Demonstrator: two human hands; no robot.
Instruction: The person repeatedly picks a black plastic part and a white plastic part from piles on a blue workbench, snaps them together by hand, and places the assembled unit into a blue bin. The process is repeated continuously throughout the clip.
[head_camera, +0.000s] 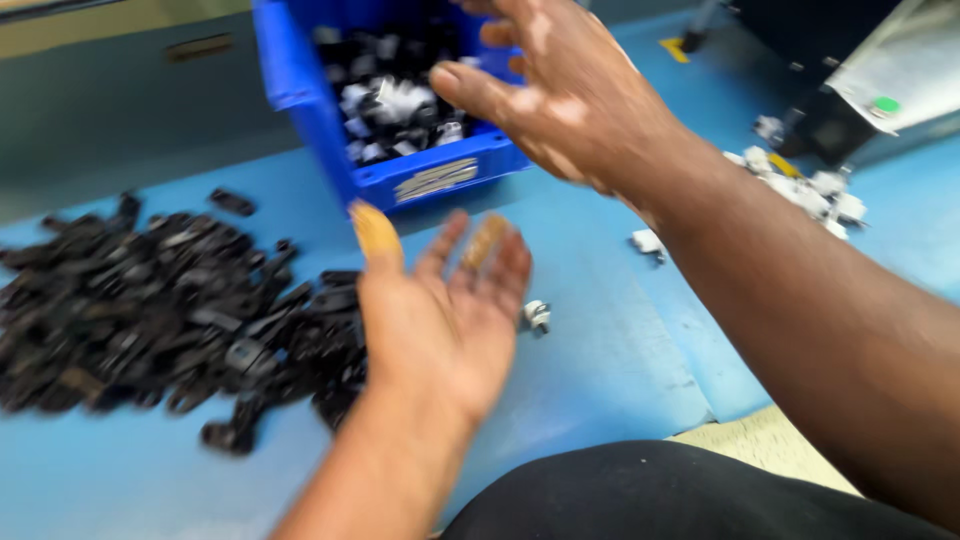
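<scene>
The right hand (560, 95) hovers over the near corner of the blue bin (300, 90), fingers (470, 88) spread wide and holding nothing that shows; motion blur softens its outline. The bin stands on the blue counter (600, 380) at the far side, tilted in view, and holds a jumble of black and white parts (395, 105). The left hand (440, 320) is nearer, palm up and open above the counter, fingers loosely fanned and empty; the thumb tip and one fingertip look yellowish. Just left of it, touching its edge in view, spreads a large pile of black parts (150, 310) on the counter. One small white part (537, 315) lies just right of the left hand, apart from it. Further right, beyond the right forearm, a cluster of white parts (810, 190) lies near a dark machine (850, 80) with a grey panel and a green dot
</scene>
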